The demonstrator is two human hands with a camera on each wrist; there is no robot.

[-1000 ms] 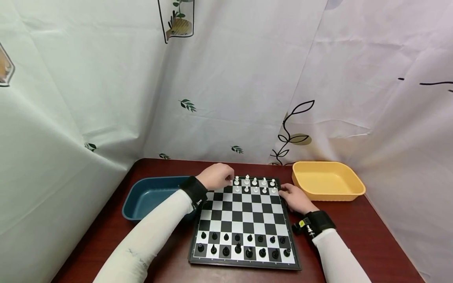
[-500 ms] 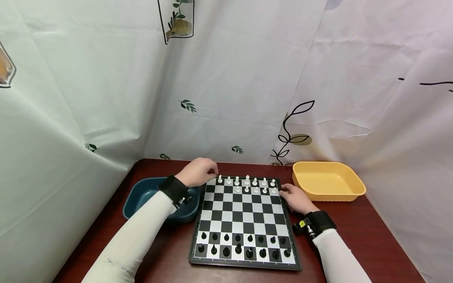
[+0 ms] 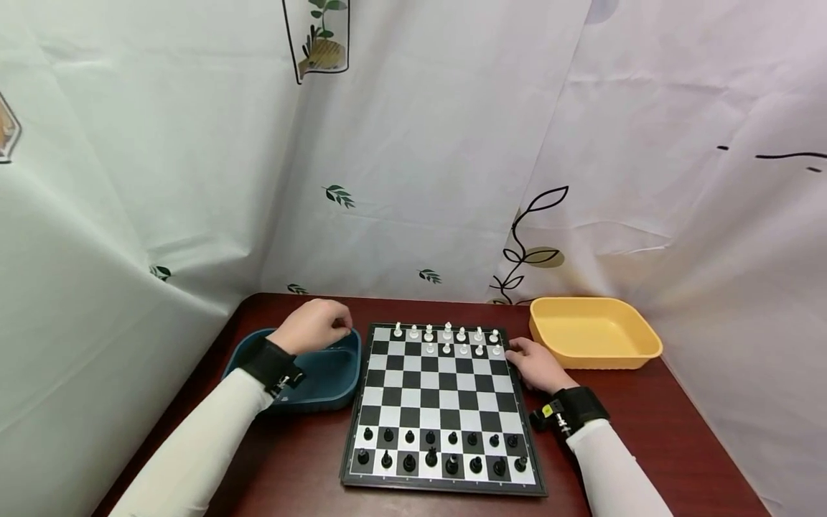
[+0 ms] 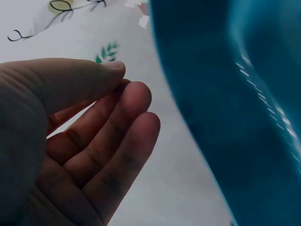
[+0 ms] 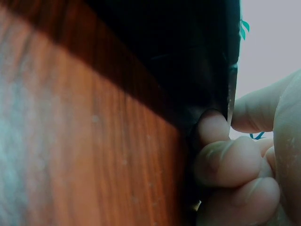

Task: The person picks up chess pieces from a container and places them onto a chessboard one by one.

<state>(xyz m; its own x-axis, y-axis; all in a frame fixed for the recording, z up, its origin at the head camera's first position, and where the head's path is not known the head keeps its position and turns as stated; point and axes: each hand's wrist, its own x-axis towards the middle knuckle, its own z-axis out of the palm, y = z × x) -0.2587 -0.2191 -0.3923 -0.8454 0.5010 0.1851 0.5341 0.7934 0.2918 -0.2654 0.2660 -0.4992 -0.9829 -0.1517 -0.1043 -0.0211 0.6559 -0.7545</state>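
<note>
**Left hand over blue tray, right hand steadying board**

My left hand point(image 3: 314, 332) hovers above the blue tray point(image 3: 323, 380), left of the chessboard point(image 3: 446, 406). Its fingers point(image 4: 117, 141) are loosely spread; I see no piece in them. My right hand point(image 3: 535, 362) grips the board's right edge, fingers point(image 5: 221, 162) curled against it. The white pieces point(image 3: 452, 339) stand on the far rows. I judge them light, rigid and small, easily toppled; best pinched at the head. A yellow tray point(image 3: 591, 334) sits on the surface at right.
</note>
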